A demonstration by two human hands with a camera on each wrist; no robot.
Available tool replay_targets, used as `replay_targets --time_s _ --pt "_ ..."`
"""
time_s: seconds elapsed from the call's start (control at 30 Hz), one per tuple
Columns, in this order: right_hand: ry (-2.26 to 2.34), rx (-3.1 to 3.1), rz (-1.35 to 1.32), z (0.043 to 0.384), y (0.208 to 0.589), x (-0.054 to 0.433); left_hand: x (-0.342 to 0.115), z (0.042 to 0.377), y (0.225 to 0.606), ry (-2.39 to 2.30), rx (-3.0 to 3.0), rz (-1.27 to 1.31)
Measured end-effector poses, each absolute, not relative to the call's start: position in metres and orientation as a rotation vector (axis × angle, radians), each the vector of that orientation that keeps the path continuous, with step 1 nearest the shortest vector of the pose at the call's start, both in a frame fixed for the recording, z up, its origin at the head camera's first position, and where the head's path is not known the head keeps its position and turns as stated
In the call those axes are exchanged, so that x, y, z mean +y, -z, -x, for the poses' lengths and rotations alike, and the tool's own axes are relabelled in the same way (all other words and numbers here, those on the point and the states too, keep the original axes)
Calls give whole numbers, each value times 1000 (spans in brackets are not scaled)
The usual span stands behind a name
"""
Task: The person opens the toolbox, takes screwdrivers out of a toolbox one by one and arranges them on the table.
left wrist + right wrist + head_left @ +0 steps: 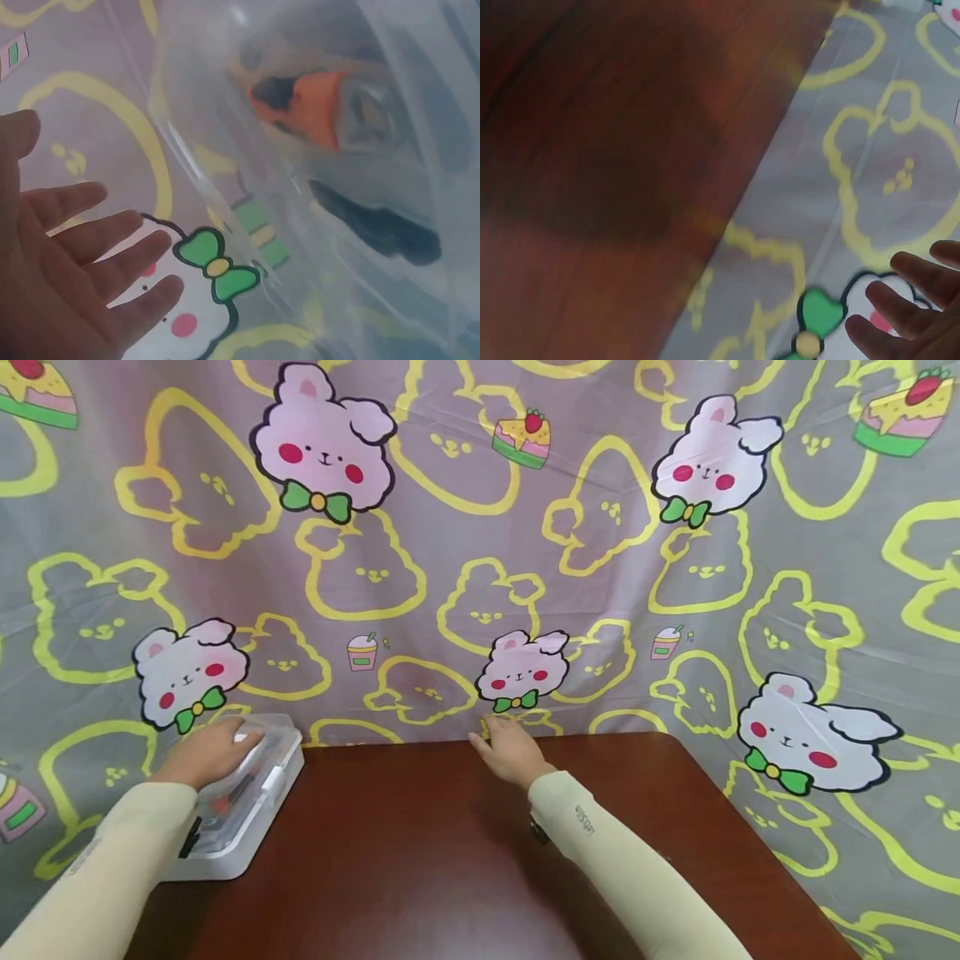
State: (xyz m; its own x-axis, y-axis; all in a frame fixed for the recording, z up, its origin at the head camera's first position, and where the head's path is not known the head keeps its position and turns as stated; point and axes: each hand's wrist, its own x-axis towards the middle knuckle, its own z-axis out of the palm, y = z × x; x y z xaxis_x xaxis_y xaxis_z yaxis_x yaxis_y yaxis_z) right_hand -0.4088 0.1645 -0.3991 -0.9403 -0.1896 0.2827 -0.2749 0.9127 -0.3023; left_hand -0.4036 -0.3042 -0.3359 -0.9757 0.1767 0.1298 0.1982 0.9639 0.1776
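At the table's left side is a white box with a clear lid [287, 758]. Through the lid, in the left wrist view, I see an orange piece [319, 109] and a dark elongated piece [379, 225]; their kinds cannot be made out. Above the box is my left hand [210, 752], its fingers spread and holding nothing; the left wrist view has them apart from the lid. My right hand [513, 750] hovers over the table's far edge, fingers extended and nothing in them. Its fingers [889, 341] also appear at the lower right of the right wrist view.
A dark red-brown wooden table [390, 843] spreads out in front of me. Close behind its far edge hangs a grey curtain [420, 585] printed with rabbits, which continues along the right side. Dark straps or devices are partly visible at both wrists.
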Motion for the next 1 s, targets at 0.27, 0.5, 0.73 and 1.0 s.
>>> replay_targets --time_s 0.27,0.5,0.73,1.0 --pt "-721 -2836 -441 403 418 119 -344 407 341 348 -3066 259" --pt "-876 -2831 -493 397 436 89 -349 411 346 464 -3165 195" --pt "-951 -2853 -569 386 448 40 -366 403 355 481 -3214 48" --pt "-1018 -2846 -642 383 444 6 -366 402 354 484 -3190 -9"
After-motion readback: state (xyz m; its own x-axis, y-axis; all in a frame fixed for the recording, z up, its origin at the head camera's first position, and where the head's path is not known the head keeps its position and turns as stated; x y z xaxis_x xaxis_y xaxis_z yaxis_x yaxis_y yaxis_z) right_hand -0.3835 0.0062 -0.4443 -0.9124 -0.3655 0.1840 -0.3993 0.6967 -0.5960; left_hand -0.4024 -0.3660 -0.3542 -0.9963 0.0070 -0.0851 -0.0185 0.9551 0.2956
